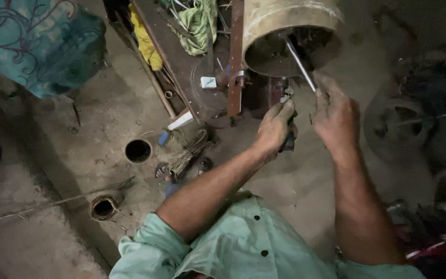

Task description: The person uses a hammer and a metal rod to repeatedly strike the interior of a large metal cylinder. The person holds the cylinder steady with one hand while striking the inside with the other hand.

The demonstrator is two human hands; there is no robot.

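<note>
My left hand (275, 125) is closed around the dark handle of a tool, likely pliers (288, 135), whose metal jaws reach up toward a small part below a big metal cylinder (285, 20). My right hand (335, 116) sits just to the right, its fingers pinching the lower end of a thin shiny metal rod (300, 64). The rod slants up and left into the cylinder's dark open mouth. Both forearms come up from the bottom of the view out of pale green sleeves (218, 248).
A rusty metal frame (236, 57) with green and yellow rags (198, 23) lies behind. Two round holes (138, 150) open in the dusty concrete floor at left. A round dark wheel-like part (396, 129) and clutter lie right. A small bundle of sticks (189, 155) rests mid-floor.
</note>
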